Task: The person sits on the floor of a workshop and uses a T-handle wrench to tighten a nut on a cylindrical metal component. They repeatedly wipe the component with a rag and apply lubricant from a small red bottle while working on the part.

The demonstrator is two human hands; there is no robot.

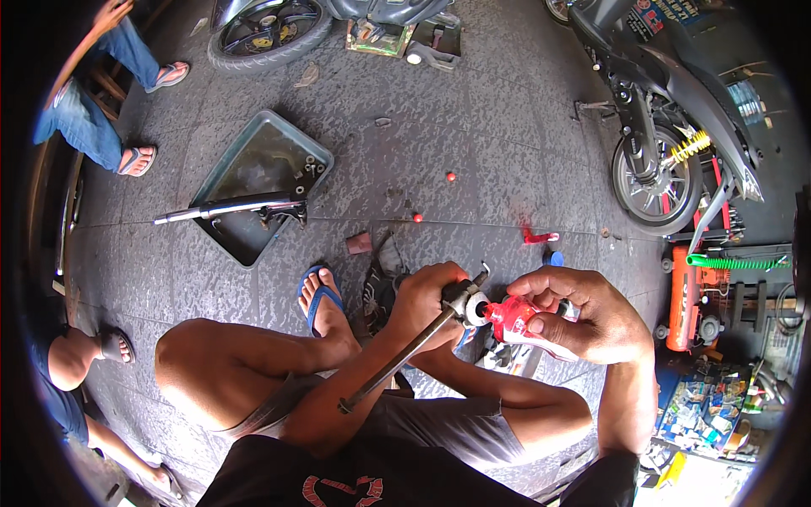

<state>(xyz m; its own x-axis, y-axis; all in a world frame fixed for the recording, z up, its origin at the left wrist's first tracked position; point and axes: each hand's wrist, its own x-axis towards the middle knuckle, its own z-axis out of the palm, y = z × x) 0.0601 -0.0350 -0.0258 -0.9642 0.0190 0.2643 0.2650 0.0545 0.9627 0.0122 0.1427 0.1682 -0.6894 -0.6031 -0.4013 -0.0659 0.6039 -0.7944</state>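
Metal part (460,304) is up in the air between the knees, gripped in the left hand (428,302), with its long thin rod (393,359) slanting down past the forearm toward the lap. Left fingers are wrapped tight around it, and there's a red smear on a knuckle. Right hand (596,317) has a small red and white bottle (519,323) pinched between thumb and fingers, tipped sideways so its red neck is right up at the round end of the metal part. Can't tell if the neck goes inside or just touches.

Floor (473,118) is dark tile. Ahead and to the left there's a shallow tray (262,156) sitting at an angle, with a shiny fork leg (245,205) laid across it and sticking out over the left side, plus some small hardware (311,166) near the far right corner. Straight ahead are 2 little red balls (452,177), and a red piece (541,237) lies near a blue cap (553,258) over to the right. Motorcycle (663,110) with a yellow spring is parked at the far right, near an orange cylinder (678,300). Person in jeans (93,131) at the far left, wearing flip-flops.
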